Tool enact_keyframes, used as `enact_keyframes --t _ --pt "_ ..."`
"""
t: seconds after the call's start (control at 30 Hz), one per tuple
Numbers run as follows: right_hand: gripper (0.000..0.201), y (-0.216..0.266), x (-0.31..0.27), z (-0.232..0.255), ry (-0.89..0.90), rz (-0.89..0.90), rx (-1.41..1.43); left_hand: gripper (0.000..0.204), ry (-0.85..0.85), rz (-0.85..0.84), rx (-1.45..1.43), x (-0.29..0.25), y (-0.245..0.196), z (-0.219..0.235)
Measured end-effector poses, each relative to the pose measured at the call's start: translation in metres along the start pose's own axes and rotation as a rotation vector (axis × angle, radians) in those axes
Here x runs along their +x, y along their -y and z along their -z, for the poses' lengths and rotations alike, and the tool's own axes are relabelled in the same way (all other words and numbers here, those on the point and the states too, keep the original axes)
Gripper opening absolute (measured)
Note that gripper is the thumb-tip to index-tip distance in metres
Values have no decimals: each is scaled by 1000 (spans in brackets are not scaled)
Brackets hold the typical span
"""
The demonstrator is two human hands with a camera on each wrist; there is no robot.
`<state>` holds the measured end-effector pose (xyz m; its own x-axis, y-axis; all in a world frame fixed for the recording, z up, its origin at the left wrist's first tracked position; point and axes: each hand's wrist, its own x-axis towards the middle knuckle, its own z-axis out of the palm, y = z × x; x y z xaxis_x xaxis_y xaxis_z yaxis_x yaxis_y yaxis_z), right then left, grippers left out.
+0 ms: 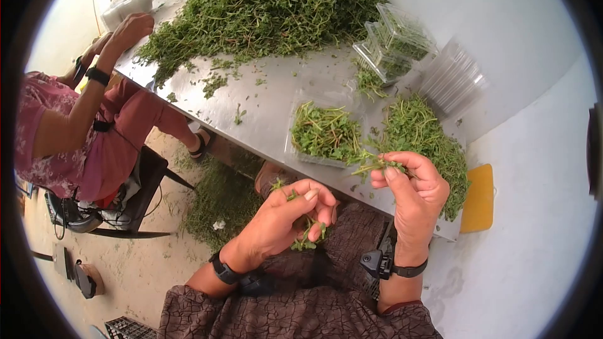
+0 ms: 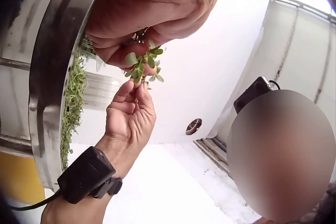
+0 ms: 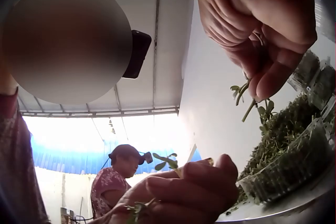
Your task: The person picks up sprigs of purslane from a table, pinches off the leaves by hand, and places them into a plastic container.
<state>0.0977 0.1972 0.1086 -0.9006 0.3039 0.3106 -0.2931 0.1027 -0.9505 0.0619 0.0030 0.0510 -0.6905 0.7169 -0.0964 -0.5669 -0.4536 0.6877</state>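
My left hand (image 1: pixel 286 216) curls round a few green sprigs (image 1: pixel 304 242), held over my lap before the table edge. Thumb and fingers of my right hand (image 1: pixel 414 194) pinch several stems (image 1: pixel 377 163) beside the near corner of an open clear box (image 1: pixel 291 144) filled with greens (image 1: pixel 323 129). In the left wrist view, leaves (image 2: pixel 139 69) poke out below the left hand (image 2: pixel 152 8). Cut stem ends (image 3: pixel 249 109) hang from the right hand (image 3: pixel 262 29) in the right wrist view.
A large heap of greens (image 1: pixel 270 12) covers the far table (image 1: pixel 251 107); a smaller pile (image 1: pixel 424 144) lies right. Filled boxes (image 1: pixel 392 44) and empty stacked boxes (image 1: pixel 452 78) stand by the wall. Another person (image 1: pixel 69 125) sits left. A yellow board (image 1: pixel 478 198) is at right.
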Motion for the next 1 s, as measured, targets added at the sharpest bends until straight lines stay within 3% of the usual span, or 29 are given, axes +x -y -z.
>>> enact_keyframes --t 0.3,0.37,0.43,0.53,0.77,1.0 --pt "19 -30 32 -10 -124 133 -108 25 -32 9 27 -1 -5 9" --pt "21 -46 39 -9 -135 331 -448 25 -44 16 40 -1 -6 11" --pt "24 -53 43 -13 -143 381 -482 25 -50 25 24 -1 -6 13" --pt "25 -51 46 -17 -140 526 -769 25 -59 24 53 0 -4 16" --pt "22 -53 42 -18 -45 584 -922 24 -65 43 23 2 -2 18" --pt "27 -39 36 -18 134 477 -1049 20 -45 55 82 1 1 16"
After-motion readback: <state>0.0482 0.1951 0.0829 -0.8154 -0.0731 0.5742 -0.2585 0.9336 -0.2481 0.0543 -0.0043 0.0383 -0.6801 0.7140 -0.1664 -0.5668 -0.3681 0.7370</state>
